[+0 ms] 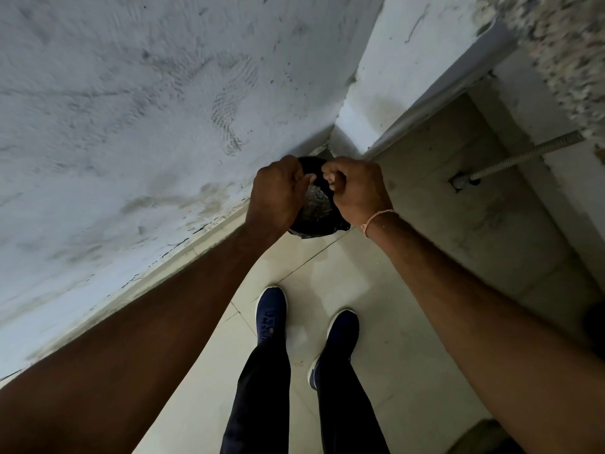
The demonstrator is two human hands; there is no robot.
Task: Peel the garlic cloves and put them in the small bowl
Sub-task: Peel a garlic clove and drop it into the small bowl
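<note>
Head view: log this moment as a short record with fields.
left hand: curled, fingertips pinched toward the right hand, over the bin
right hand: curled, pinching something small and pale; pink thread on the wrist
pinched item: too small to identify
black bin: on the floor in the wall corner, scraps inside
small bowl: not in view
stance: standing, blue shoes on pale floor tiles
</note>
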